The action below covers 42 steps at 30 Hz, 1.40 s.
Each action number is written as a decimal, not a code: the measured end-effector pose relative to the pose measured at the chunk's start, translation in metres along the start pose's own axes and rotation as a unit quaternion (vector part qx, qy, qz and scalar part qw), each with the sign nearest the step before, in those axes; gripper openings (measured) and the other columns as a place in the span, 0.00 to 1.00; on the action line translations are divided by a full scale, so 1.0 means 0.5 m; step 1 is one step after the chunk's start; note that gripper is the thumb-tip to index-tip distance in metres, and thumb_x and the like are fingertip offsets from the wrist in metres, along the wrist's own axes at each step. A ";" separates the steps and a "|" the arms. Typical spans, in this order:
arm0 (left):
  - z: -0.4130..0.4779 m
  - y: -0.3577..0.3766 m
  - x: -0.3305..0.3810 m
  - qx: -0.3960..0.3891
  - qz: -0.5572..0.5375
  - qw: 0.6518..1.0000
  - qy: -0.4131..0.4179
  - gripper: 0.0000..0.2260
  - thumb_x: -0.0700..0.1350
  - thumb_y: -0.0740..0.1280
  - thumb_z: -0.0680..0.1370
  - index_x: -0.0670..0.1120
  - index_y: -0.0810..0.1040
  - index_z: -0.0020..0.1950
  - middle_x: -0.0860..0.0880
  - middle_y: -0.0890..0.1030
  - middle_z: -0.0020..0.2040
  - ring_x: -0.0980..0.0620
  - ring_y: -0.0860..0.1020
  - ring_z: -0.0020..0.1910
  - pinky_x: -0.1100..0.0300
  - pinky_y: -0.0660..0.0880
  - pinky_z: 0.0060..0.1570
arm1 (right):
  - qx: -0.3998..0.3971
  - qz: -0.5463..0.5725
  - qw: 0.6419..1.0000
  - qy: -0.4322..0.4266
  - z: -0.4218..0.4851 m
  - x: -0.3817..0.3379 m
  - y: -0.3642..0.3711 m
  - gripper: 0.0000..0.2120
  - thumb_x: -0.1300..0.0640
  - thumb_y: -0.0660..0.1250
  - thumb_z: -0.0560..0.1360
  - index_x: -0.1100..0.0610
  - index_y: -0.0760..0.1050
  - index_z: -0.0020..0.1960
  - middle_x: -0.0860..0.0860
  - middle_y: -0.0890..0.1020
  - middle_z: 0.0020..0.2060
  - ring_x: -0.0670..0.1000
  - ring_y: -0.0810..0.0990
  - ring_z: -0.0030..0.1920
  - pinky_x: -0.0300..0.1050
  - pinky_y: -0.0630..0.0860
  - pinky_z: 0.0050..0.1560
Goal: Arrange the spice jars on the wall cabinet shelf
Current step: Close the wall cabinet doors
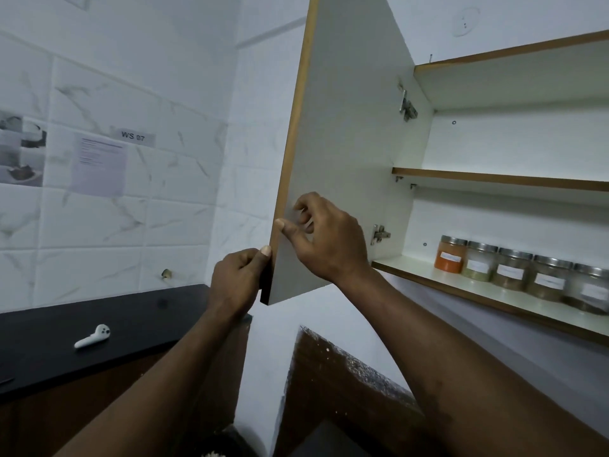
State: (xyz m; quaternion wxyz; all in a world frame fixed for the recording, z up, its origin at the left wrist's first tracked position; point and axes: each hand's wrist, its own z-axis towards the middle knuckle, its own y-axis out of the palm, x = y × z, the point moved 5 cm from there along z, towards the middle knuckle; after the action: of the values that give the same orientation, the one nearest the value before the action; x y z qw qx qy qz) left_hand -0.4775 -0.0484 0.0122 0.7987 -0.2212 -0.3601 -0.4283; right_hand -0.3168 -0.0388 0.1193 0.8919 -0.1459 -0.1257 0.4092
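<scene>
**A:** Where are our hands?

**B:** Both are raised to the open cabinet door [346, 143], which stands swung out at the left side of the wall cabinet. Our left hand [237, 278] has a closed grip on the door's lower corner, with the thumb flat on the front edge and the fingers hidden behind the outer face. Our right hand [326, 235] is just above it, at the inner face. Its fingers are loosely curled and the thumb tip reaches the edge, but we cannot tell whether that grip holds the door or only rests there.

**A:** And the spice jars?

**B:** Five spice jars [514, 268] with metal lids and paper labels stand upright in a close row on the bottom shelf [408, 263], to our right. The one nearest the hinge holds orange powder.

**A:** How do we handle the door well?

**B:** The row looks set to us, so the door seems to be the step in hand. We cannot tell which way it is swinging. We would guide it slowly from the lower corner and lift our right fingers off the inner face before the door meets the frame, so nothing gets pinched or jolted.

**A:** Anything below?

**B:** A white earbud [92, 336] lies on the black table [39, 351], low at our left and well apart from the cabinet.
</scene>
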 end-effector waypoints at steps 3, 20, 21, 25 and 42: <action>-0.024 0.031 0.021 -0.051 -0.097 0.993 0.044 0.31 0.64 0.63 0.78 0.34 0.76 0.39 0.38 0.79 0.35 0.36 0.80 0.37 0.43 0.84 0.41 | 0.044 0.017 0.998 0.030 -0.020 0.006 -0.044 0.22 0.32 0.68 0.75 0.50 0.76 0.55 0.43 0.81 0.44 0.43 0.80 0.39 0.42 0.81 0.37; -0.143 0.425 0.191 -0.124 -0.065 0.943 0.301 0.32 0.66 0.63 0.79 0.57 0.63 0.80 0.58 0.67 0.78 0.55 0.69 0.74 0.64 0.71 0.61 | 0.168 -0.081 0.966 0.181 -0.202 0.204 -0.347 0.11 0.45 0.67 0.80 0.53 0.73 0.50 0.42 0.77 0.37 0.43 0.79 0.36 0.33 0.74 0.34; -0.155 0.457 0.198 -0.126 -0.059 0.942 0.304 0.33 0.67 0.62 0.78 0.58 0.61 0.81 0.58 0.63 0.80 0.53 0.67 0.76 0.66 0.69 0.60 | 0.167 -0.096 0.962 0.195 -0.215 0.223 -0.367 0.11 0.45 0.67 0.80 0.53 0.74 0.51 0.42 0.78 0.37 0.43 0.79 0.37 0.33 0.74 0.35; -0.202 0.590 0.223 -0.160 -0.020 0.931 0.326 0.38 0.66 0.63 0.78 0.56 0.54 0.84 0.54 0.52 0.84 0.47 0.54 0.83 0.47 0.73 0.65 | 0.157 -0.164 0.937 0.265 -0.278 0.313 -0.439 0.11 0.44 0.68 0.79 0.50 0.76 0.54 0.41 0.80 0.41 0.41 0.81 0.40 0.30 0.76 0.38; -0.218 1.014 0.231 -0.184 0.220 0.902 0.322 0.46 0.68 0.63 0.76 0.48 0.48 0.85 0.40 0.44 0.84 0.31 0.46 0.81 0.25 0.59 0.71 | -0.014 -0.352 0.879 0.321 -0.387 0.699 -0.518 0.17 0.42 0.63 0.81 0.54 0.81 0.56 0.50 0.82 0.53 0.54 0.75 0.58 0.54 0.75 0.56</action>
State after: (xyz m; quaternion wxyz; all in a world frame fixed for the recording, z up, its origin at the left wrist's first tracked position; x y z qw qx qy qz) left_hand 0.0355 0.0899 0.0077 0.8901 -0.2876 0.0602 -0.3485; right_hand 0.1506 0.0373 0.0710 0.9665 -0.2278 0.1183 -0.0023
